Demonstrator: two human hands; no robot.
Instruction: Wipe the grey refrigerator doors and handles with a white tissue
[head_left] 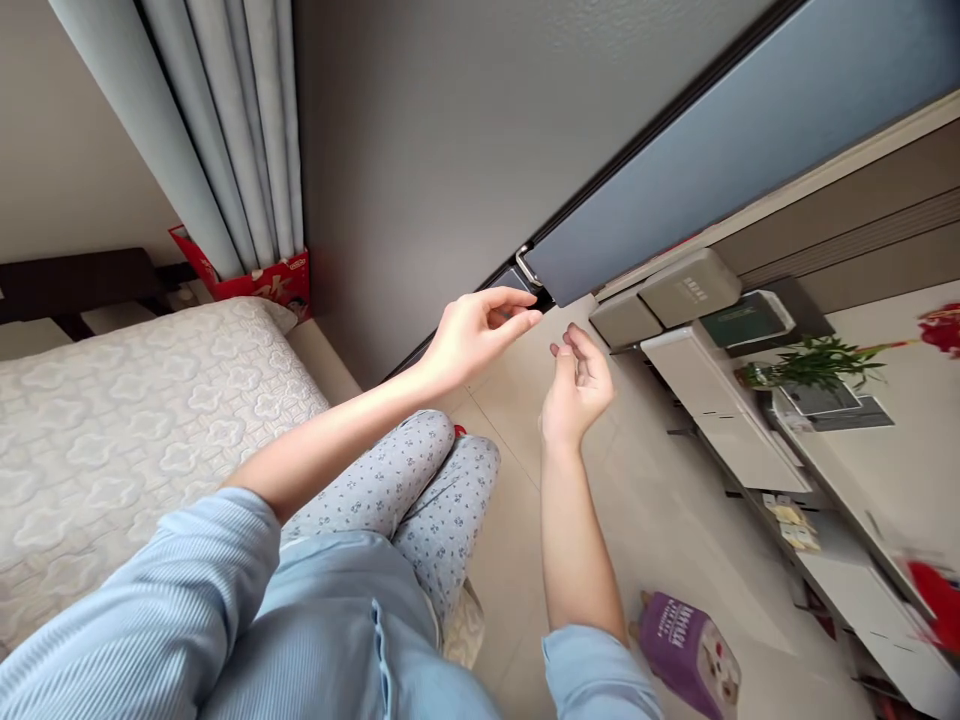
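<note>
Two things to log fast, grip and risk. Start at the left edge?

Pale blue curtain (225,130) hanging down in front of a red printed bag (259,282). Dark bed frame (75,285) beyond a quilted mattress (127,440), which lies right beside the left arm.

Hands?

Left hand (476,340) raised, fingers curled, thumb and fingers apart, nothing visibly held. Its fingertips (529,318) sit just below a black and silver fitting (529,268) on the edge of a blue-grey panel (712,130); can't tell if they touch. Floral pyjama knees (420,480) lie below, between the arms. Right hand (577,385) is near the left, loosely curled, fingers apart, empty.

What could go wrong?

If the panel shifts, the fitting could nip the left fingers. Reaching at this steep angle, they could also slip off its edge, since the hand partly blocks the fitting.

What's in the way?

Nothing visible between fingertips and fitting. Further right, a low white cabinet (720,410), with a grey-beige box (679,290) and a potted green plant (814,365) close by, could get knocked by a wide swing of the right arm. Purple printed bag (690,655) on the floor tiles (660,520) beside the right sleeve (592,675) is a trip risk if the person stands.
</note>
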